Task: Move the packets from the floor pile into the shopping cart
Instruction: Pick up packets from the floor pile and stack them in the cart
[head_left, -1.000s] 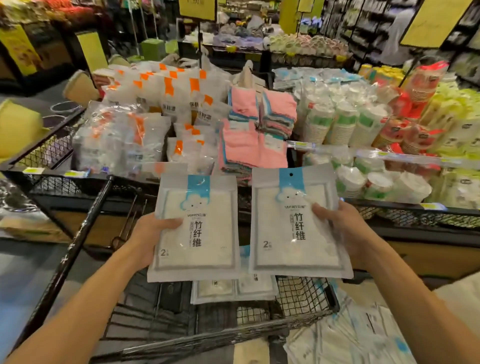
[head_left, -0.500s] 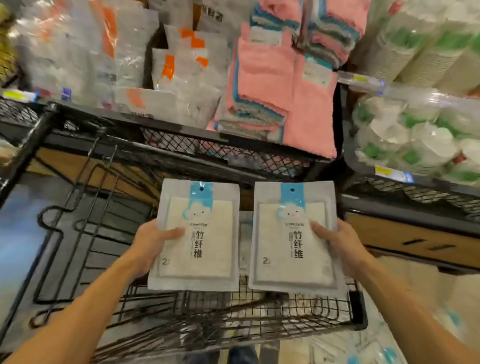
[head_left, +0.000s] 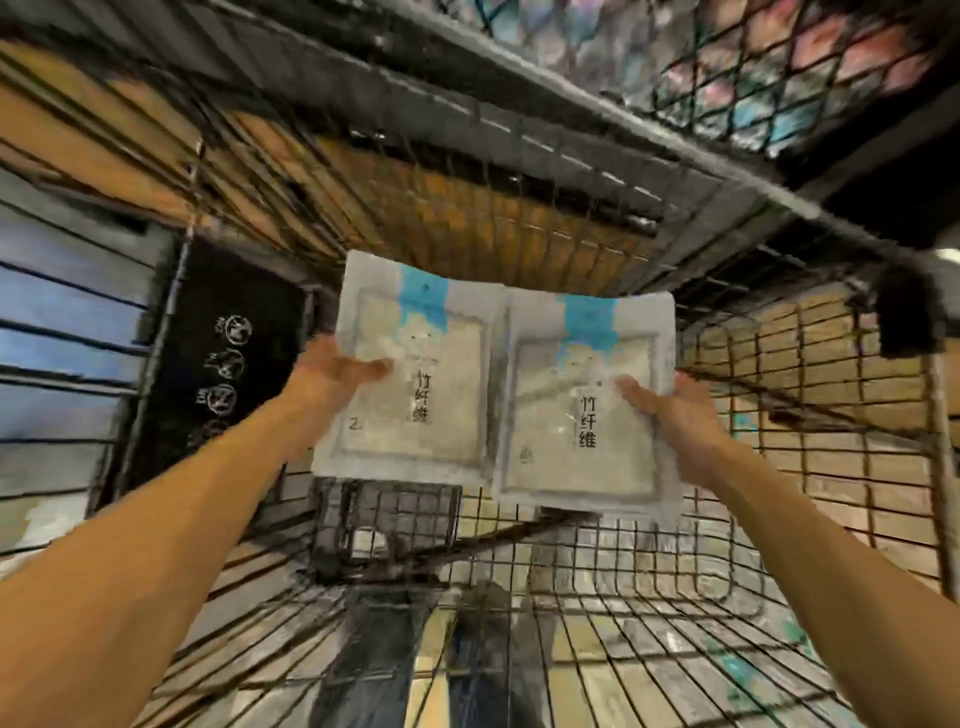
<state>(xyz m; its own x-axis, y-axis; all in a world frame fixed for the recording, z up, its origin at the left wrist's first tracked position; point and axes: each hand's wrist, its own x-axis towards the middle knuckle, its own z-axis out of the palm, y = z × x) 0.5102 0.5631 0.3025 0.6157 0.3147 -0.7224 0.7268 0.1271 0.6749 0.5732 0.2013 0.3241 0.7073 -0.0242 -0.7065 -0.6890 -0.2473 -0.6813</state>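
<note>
The left hand (head_left: 332, 371) grasps one packet (head_left: 410, 374), the right hand (head_left: 670, 410) another packet (head_left: 587, 410). Both hang inside the cart (head_left: 779, 519), unreleased. The floor pile is out of view.

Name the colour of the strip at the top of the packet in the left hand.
Light blue, on a white packet; the head view, the only one, shows it.

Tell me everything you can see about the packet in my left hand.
The white flat plastic packet with the blue top strip is a rectangular pouch, pale grey-white at the border with a cream inner panel showing its contents. Dark Chinese characters run down its middle and a "2" sits near the lower left corner. It is held face up, nearly flat, above the wire shopping cart. The left hand grips its left edge, thumb on top. Its right edge meets the matching packet in the right hand. Blur hides finer print.
</note>
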